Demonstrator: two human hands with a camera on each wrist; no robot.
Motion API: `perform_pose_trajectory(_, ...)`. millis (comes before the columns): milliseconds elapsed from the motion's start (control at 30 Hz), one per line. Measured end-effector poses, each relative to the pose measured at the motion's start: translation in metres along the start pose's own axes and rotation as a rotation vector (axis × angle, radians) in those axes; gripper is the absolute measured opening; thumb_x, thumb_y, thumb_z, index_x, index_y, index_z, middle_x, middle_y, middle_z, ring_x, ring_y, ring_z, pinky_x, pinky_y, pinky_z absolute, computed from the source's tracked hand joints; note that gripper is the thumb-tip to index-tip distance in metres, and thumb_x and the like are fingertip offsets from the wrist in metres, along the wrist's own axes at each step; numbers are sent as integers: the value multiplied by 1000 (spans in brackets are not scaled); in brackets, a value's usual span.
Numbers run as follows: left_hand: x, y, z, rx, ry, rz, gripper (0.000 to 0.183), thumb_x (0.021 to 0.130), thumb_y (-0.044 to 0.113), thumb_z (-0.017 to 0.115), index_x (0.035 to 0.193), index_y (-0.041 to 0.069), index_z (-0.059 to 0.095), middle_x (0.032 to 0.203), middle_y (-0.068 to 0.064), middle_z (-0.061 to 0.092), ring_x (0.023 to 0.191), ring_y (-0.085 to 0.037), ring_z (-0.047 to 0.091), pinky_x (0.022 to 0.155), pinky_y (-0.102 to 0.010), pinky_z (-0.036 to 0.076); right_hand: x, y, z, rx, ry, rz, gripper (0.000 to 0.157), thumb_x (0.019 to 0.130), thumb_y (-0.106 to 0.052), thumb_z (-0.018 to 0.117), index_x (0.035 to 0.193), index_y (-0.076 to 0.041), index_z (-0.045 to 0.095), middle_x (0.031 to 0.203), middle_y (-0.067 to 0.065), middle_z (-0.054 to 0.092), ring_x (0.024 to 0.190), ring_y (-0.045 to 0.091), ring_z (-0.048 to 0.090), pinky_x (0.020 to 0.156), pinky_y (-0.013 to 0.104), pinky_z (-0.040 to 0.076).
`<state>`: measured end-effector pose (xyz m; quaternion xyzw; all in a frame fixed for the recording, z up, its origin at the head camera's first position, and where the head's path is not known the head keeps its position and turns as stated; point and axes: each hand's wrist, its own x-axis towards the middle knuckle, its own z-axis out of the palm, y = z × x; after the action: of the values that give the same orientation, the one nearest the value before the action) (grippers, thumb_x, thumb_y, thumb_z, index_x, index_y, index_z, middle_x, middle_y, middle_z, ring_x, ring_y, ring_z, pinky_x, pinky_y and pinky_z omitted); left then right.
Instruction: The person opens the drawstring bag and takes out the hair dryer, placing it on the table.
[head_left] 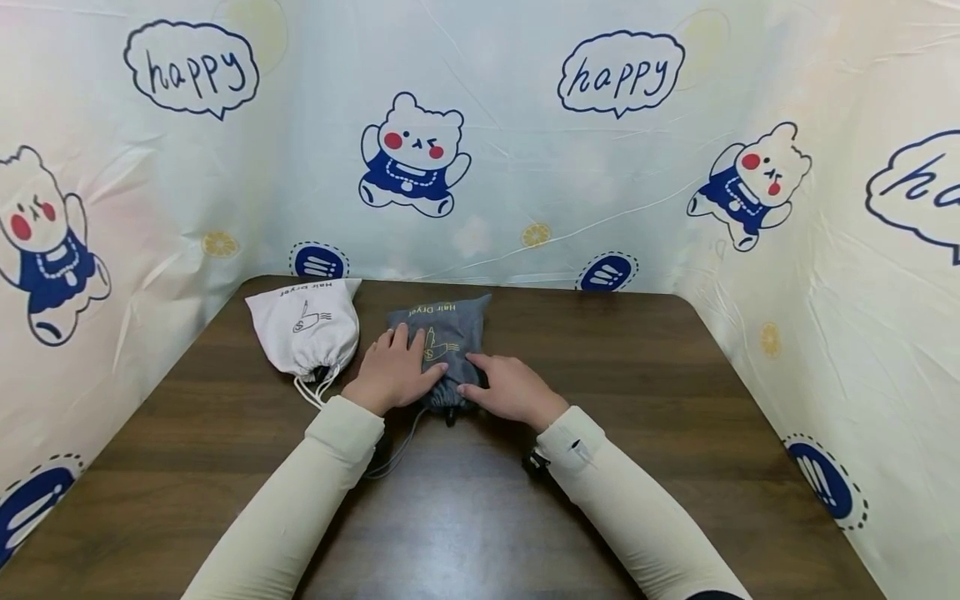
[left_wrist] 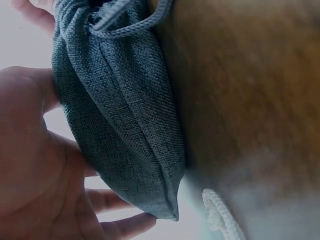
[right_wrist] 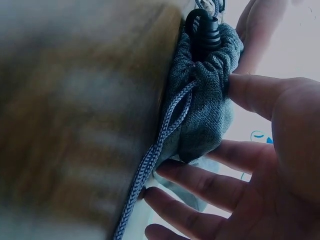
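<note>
A dark grey drawstring bag point(head_left: 467, 323) printed "Hair Dryer" in yellow lies on the table with its gathered mouth towards me. My left hand point(head_left: 392, 371) rests on its left part, fingers stretched over the cloth. At the bag's right side, my right hand point(head_left: 516, 390) touches it with thumb and fingers extended. In the right wrist view, a black ribbed piece point(right_wrist: 205, 36) pokes out of the mouth, and a grey drawstring point(right_wrist: 160, 140) trails from it. The bag's contents are hidden.
A white drawstring bag point(head_left: 311, 329), also printed "Hair Dryer", lies just left of the grey one, its white cords point(head_left: 315, 390) near my left wrist. Behind the brown wooden table point(head_left: 637, 500) hangs a printed curtain point(head_left: 510, 167), which also runs along both sides.
</note>
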<state>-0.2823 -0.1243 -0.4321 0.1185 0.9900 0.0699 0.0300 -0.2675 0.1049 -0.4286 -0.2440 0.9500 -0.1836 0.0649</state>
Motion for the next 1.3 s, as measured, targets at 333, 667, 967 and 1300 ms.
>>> perform_pose_trajectory(333, -12, 8, 0, 50, 9, 37, 85, 104, 64, 42, 162, 4, 30, 166, -30, 22, 148, -52, 29, 119, -63, 29, -15, -1, 3, -51, -6, -8, 68, 103, -56, 55, 157, -16, 45, 144, 10, 63, 127, 25, 64, 107, 45, 51)
perform_pose_trajectory(667, -22, 21, -4, 107, 11, 61, 82, 105, 62, 42, 160, 1, 33, 163, -32, 27, 147, -52, 33, 118, -62, 33, -30, -2, 1, -110, 5, -17, 67, 104, -57, 53, 157, -17, 46, 137, 12, 67, 120, 26, 68, 101, 46, 54)
perform_pose_trajectory(967, -29, 34, -6, 140, 8, 69, 83, 105, 63, 42, 160, 2, 34, 162, -32, 29, 147, -52, 33, 118, -60, 33, -44, 2, 1, -132, 27, -31, 66, 104, -56, 52, 157, -18, 46, 138, 11, 67, 119, 27, 68, 98, 47, 55)
perform_pose_trajectory(1300, -36, 43, 0, 180, 51, 96, 84, 104, 65, 41, 157, 0, 39, 158, -33, 36, 143, -51, 40, 116, -59, 37, -58, 2, 0, -181, 19, -49, 67, 104, -57, 51, 156, -16, 47, 139, 11, 67, 116, 26, 70, 97, 46, 56)
